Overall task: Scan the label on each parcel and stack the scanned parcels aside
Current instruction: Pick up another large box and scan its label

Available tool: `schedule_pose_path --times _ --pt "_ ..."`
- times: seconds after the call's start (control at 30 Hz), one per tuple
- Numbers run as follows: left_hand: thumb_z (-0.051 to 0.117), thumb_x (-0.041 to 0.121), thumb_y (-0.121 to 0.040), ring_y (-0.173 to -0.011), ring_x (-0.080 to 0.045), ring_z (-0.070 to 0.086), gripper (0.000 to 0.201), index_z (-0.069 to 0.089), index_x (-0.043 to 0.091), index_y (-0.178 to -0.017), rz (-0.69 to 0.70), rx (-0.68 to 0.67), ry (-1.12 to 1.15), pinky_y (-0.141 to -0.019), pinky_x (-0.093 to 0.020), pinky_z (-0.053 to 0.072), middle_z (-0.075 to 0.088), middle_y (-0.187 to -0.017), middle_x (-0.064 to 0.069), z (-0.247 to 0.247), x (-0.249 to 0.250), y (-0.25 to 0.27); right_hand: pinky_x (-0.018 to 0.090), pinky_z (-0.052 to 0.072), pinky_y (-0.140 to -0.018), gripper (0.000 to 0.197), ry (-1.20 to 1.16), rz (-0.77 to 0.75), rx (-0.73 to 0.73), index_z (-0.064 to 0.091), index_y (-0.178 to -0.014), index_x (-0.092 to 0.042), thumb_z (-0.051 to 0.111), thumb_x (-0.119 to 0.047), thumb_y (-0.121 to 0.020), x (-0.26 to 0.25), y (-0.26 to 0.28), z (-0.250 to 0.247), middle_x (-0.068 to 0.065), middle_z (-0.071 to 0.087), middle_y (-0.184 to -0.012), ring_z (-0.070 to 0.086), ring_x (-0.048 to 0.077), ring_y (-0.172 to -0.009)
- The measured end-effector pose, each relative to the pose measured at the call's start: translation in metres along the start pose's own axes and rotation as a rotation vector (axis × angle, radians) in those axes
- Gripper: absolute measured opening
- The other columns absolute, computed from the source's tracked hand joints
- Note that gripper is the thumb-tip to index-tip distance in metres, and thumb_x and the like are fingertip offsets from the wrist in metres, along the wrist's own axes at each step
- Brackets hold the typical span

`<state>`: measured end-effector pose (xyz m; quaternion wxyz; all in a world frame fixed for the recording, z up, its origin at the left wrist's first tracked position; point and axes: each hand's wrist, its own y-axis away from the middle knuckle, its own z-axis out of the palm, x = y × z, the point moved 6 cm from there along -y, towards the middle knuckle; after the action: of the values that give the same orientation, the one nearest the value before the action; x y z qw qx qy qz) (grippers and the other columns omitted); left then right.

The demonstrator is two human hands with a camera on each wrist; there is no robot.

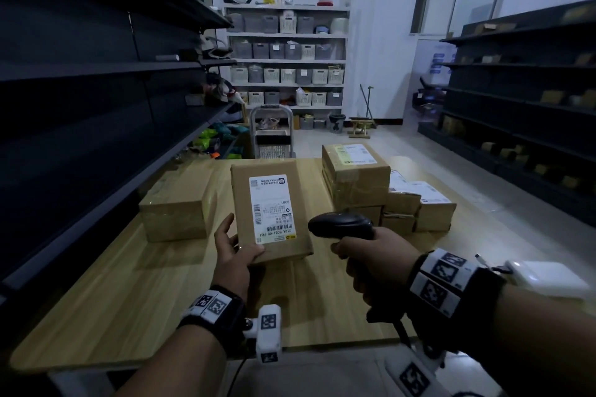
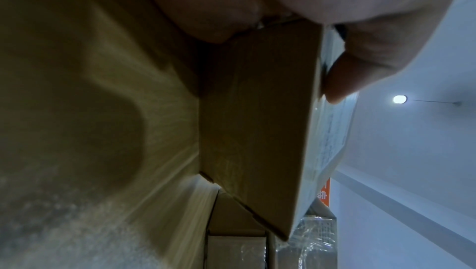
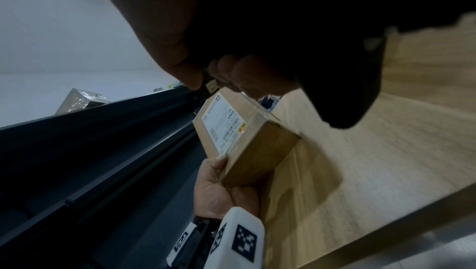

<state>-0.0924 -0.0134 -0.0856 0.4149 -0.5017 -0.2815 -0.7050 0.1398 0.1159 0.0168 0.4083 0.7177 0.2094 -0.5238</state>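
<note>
My left hand (image 1: 237,251) holds a flat brown parcel (image 1: 269,209) by its near left corner, thumb on top, tilted up above the wooden table (image 1: 129,300). Its white label (image 1: 273,208) with barcodes faces me. My right hand (image 1: 374,263) grips a black handheld scanner (image 1: 342,225) by the handle, its head just right of the parcel. In the left wrist view the thumb (image 2: 360,65) presses the label side of the parcel (image 2: 257,120). The right wrist view shows the parcel (image 3: 239,130), my left hand (image 3: 219,187) and the dark scanner (image 3: 347,69) close overhead.
One brown box (image 1: 177,203) lies on the table at left. A stack of several labelled boxes (image 1: 371,184) stands at the right rear. Dark shelving (image 1: 80,90) runs along the left, another rack (image 1: 532,90) at right. A trolley (image 1: 272,135) stands beyond the table.
</note>
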Motion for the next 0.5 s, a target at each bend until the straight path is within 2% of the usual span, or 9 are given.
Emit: schedule_pose_path --times 0.1,0.17,0.33,0.43,0.5 --pt "0.087 0.010 -0.086 -0.124 -0.035 0.070 0.098 0.037 0.061 -0.154 0.017 0.035 -0.043 -0.108 -0.063 0.057 0.071 -0.137 -0.007 -0.0013 0.0016 0.0016 0.032 0.034 -0.053 0.015 0.018 -0.001 -0.001 0.066 -0.105 -0.009 0.073 -0.018 -0.096 0.0005 0.0024 0.0015 0.005 0.047 -0.060 0.041 0.021 -0.051" --pt "0.090 0.009 -0.089 -0.122 -0.031 0.070 0.104 0.031 0.056 -0.161 0.034 0.050 -0.081 -0.107 -0.060 0.057 0.071 -0.135 -0.006 -0.0030 0.0009 0.0008 0.032 0.034 -0.053 0.013 0.033 0.003 0.005 0.067 -0.102 -0.010 0.073 -0.020 -0.096 0.0010 0.0037 0.0023 0.005 0.047 -0.060 0.041 0.021 -0.051" --pt "0.101 0.030 -0.068 -0.120 -0.026 0.070 0.121 0.029 0.059 -0.160 0.026 0.061 -0.135 -0.105 -0.057 0.058 0.068 -0.138 -0.003 -0.0039 0.0028 0.0025 0.031 0.036 -0.052 0.013 0.069 -0.021 0.034 0.067 -0.095 -0.010 0.074 -0.021 -0.096 -0.0024 0.0043 0.0020 0.004 0.050 -0.058 0.043 0.021 -0.050" --pt "0.098 0.030 -0.068 -0.119 -0.024 0.069 0.121 0.028 0.056 -0.163 0.031 0.052 -0.158 -0.099 -0.053 0.058 0.066 -0.140 -0.003 -0.0048 0.0037 0.0025 0.031 0.040 -0.054 0.018 0.117 -0.041 0.035 0.066 -0.088 -0.010 0.075 -0.025 -0.095 -0.0051 0.0049 -0.0015 0.002 0.053 -0.057 0.047 0.021 -0.049" --pt "0.096 0.032 -0.065 -0.120 -0.023 0.068 0.122 0.028 0.055 -0.164 0.033 0.057 -0.171 -0.101 -0.054 0.057 0.066 -0.141 -0.003 -0.0050 0.0036 0.0021 0.031 0.041 -0.055 0.021 0.144 -0.041 0.032 0.064 -0.085 -0.011 0.075 -0.027 -0.094 -0.0058 0.0053 -0.0038 0.001 0.053 -0.055 0.047 0.020 -0.048"
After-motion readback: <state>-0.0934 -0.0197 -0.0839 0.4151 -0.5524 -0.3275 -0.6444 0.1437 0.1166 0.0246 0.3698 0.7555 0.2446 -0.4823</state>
